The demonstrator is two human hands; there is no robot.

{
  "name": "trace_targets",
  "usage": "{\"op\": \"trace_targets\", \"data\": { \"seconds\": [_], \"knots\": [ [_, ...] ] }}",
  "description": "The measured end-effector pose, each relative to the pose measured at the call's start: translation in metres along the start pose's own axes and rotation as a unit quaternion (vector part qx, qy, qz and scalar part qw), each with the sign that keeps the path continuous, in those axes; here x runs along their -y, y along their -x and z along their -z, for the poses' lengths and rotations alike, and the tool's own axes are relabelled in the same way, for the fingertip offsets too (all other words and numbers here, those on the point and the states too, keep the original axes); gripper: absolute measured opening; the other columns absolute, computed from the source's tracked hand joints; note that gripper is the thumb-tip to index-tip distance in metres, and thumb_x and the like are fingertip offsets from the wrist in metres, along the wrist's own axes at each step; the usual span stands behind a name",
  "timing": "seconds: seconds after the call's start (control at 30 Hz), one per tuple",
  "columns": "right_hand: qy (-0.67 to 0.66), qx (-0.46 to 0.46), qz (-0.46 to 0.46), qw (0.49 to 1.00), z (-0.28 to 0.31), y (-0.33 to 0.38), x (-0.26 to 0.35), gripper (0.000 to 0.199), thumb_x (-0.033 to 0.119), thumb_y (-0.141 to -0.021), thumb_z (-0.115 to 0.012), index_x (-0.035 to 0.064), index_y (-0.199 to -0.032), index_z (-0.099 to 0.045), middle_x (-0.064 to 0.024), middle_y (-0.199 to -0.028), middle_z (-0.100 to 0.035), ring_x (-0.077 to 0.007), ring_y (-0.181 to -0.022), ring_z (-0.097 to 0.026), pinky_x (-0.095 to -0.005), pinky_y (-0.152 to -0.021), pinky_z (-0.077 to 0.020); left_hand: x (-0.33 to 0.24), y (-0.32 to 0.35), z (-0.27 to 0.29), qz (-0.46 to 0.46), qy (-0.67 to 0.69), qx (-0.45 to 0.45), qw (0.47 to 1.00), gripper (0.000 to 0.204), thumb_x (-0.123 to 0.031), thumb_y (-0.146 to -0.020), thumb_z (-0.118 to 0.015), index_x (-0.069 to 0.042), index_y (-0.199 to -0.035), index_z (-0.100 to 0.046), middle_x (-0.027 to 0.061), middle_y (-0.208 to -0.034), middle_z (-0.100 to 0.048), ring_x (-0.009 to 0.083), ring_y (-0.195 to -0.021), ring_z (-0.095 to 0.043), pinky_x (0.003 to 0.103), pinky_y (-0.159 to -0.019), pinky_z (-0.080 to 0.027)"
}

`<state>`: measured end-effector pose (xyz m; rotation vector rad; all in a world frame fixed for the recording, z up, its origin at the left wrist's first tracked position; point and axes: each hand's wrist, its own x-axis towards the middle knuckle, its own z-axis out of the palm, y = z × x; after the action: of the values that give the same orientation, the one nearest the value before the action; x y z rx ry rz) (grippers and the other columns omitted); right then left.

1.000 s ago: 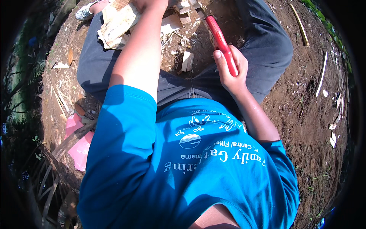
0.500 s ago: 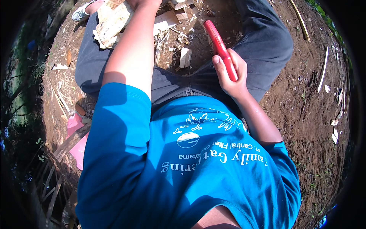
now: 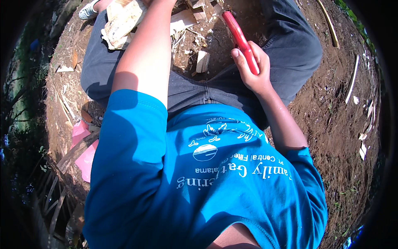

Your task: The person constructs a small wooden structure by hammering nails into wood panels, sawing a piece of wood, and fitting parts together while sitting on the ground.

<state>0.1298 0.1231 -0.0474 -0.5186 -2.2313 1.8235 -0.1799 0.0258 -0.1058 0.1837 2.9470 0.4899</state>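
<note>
— Where is the red handle (image 3: 239, 39) lying, and which way is it running?

— Upper middle of the frame. Its long axis is slanting from the right hand (image 3: 253, 70) up and leftward toward the wood scraps (image 3: 202, 61) on the dirt ground (image 3: 331, 116).

— And the hands?

— The right one is clamping around the handle's lower end. The left is passing out of the top edge, so I cannot tell its grip.

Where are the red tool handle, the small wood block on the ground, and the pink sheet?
red handle (image 3: 238, 35), head view, middle of the grip.
wood block (image 3: 202, 61), head view, its top face.
pink sheet (image 3: 86, 159), head view, lower flat part.
</note>
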Motion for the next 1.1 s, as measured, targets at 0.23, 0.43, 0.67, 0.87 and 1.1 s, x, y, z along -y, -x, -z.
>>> {"op": "trace_targets", "data": {
  "seconds": [0.23, 0.43, 0.67, 0.87, 1.1],
  "knots": [
    [0.002, -0.001, 0.002, 1.000, 0.002, 0.007, -0.002, 0.024, 0.020, -0.096, -0.072, 0.0045, -0.083, -0.059, 0.0016, -0.063, -0.050, -0.0054, -0.058, -0.046, -0.0268, -0.053, -0.0362, -0.012, 0.016, 0.023, -0.058, -0.002, 0.023, 0.998, 0.040, -0.024, -0.102, -0.041, -0.009, -0.134, -0.060, 0.0227, -0.127, -0.067, 0.0397, -0.123, -0.062, 0.053, -0.109, -0.043],
    [-0.009, -0.016, -0.005, 1.000, 0.001, -0.003, -0.007, 0.025, 0.021, -0.096, -0.073, 0.0053, -0.082, -0.059, 0.0046, -0.062, -0.050, -0.0033, -0.057, -0.044, -0.0253, -0.051, -0.0347, -0.016, 0.008, 0.024, -0.046, -0.062, 0.055, 0.995, 0.042, -0.028, -0.101, -0.045, -0.008, -0.136, -0.058, 0.0226, -0.128, -0.067, 0.0399, -0.122, -0.062, 0.054, -0.107, -0.045],
    [-0.026, 0.000, -0.049, 0.998, 0.016, -0.001, 0.007, 0.026, 0.024, -0.097, -0.073, 0.0060, -0.083, -0.060, 0.0059, -0.063, -0.049, -0.0023, -0.059, -0.044, -0.0248, -0.051, -0.0343, -0.016, -0.003, 0.021, -0.011, 0.000, 0.082, 0.997, 0.053, -0.039, -0.102, -0.046, -0.009, -0.144, -0.049, 0.0261, -0.138, -0.060, 0.0432, -0.132, -0.054, 0.055, -0.112, -0.040],
    [-0.006, -0.001, -0.047, 0.999, 0.017, -0.002, 0.007, 0.027, 0.024, -0.097, -0.073, 0.0061, -0.081, -0.059, 0.0055, -0.063, -0.048, -0.0028, -0.059, -0.043, -0.0259, -0.052, -0.0346, 0.048, 0.021, 0.032, -0.308, -0.167, 0.032, 0.936, 0.092, -0.056, -0.090, -0.063, -0.012, -0.160, -0.024, 0.0257, -0.159, -0.035, 0.0442, -0.147, -0.034, 0.050, -0.119, -0.033],
    [-0.026, 0.000, -0.044, 0.999, 0.016, -0.013, 0.049, 0.029, 0.024, -0.097, -0.073, 0.0038, -0.081, -0.060, 0.0017, -0.061, -0.049, -0.0056, -0.058, -0.045, -0.0287, -0.053, -0.0374, 0.075, 0.008, 0.052, -0.345, -0.161, 0.036, 0.924, 0.060, -0.016, -0.084, -0.064, -0.006, -0.143, -0.052, 0.0164, -0.129, -0.065, 0.0365, -0.115, -0.066, 0.049, -0.100, -0.050]
  ]
}}
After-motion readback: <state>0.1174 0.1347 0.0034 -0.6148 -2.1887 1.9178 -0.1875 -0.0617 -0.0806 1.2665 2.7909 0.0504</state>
